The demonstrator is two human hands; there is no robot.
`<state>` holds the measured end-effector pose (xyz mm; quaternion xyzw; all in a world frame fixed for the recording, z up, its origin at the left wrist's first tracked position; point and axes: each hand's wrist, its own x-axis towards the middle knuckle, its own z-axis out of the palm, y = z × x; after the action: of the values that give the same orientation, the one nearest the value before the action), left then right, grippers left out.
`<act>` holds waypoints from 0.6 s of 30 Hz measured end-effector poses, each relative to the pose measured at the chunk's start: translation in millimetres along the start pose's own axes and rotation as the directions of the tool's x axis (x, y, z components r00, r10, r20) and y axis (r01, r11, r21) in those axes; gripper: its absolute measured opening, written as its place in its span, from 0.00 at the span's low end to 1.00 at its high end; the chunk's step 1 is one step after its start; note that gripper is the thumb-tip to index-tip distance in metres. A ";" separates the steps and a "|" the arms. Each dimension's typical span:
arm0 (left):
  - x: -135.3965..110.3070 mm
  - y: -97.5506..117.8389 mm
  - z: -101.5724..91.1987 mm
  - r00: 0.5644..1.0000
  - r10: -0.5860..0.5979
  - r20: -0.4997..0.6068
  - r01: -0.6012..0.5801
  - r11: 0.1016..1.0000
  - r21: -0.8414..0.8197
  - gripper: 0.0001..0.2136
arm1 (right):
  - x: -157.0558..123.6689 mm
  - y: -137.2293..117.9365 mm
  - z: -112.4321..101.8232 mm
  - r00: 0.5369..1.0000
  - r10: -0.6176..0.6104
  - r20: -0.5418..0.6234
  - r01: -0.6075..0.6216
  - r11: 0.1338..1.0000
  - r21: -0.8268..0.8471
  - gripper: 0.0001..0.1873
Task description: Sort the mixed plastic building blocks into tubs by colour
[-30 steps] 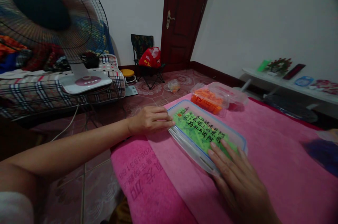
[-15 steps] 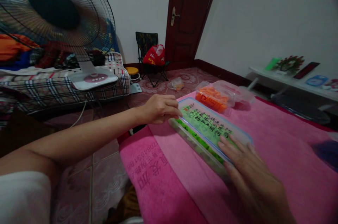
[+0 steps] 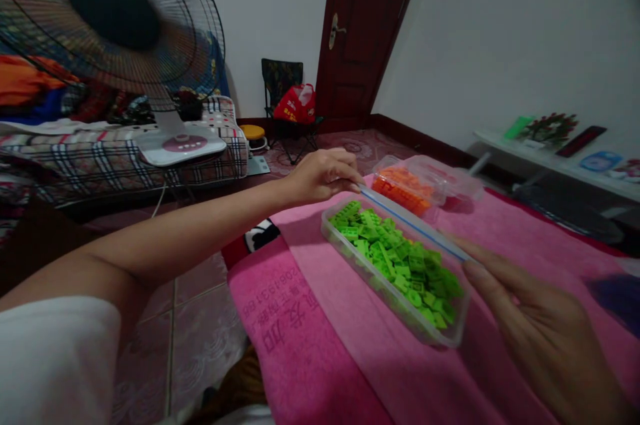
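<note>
Between my two hands is a clear plastic lid [image 3: 410, 219] with a blue rim, seen nearly edge-on and raised above its box. My left hand [image 3: 327, 175] pinches its far left end. At the near right end, my right hand [image 3: 535, 305] grips it between thumb and fingers. Below the lid, the clear plastic box [image 3: 380, 301] lies uncovered on the pink cloth. Bright green toy building bricks [image 3: 395, 255] of several shapes fill it.
Behind the lid stands a clear container of orange bricks [image 3: 403, 186], with another clear piece [image 3: 450, 178] beside it. The pink cloth [image 3: 320, 338] covers the table. A fan [image 3: 113, 5] stands at left, and a white shelf [image 3: 560, 161] runs along the right wall.
The lid has come up off the green-brick box and tipped onto its edge, exposing the bricks. Both hands rose with it; my right hand went from lying flat on it to gripping its end.
</note>
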<state>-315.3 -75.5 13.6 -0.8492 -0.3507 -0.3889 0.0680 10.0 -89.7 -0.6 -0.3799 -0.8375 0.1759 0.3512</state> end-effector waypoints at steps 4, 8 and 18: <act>7.5 0.6 2.5 0.999 0.014 -0.044 -0.014 1.000 0.014 0.08 | 2.5 2.0 -1.6 0.997 0.055 -0.045 -0.054 0.998 0.007 0.19; 15.0 0.8 3.4 0.998 0.019 -0.055 -0.018 0.999 0.033 0.09 | 8.1 2.7 -5.1 0.996 0.053 -0.065 -0.053 0.999 0.003 0.19; 25.9 7.2 13.0 0.973 0.050 -0.224 -0.042 0.998 0.041 0.07 | -7.5 -12.4 -15.6 0.886 -0.234 -0.401 0.088 0.933 -0.350 0.19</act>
<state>-291.0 -61.7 24.1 -0.8063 -0.3278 -0.4744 0.1314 18.4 -103.0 13.7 -0.3899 -0.7835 -0.0827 0.4767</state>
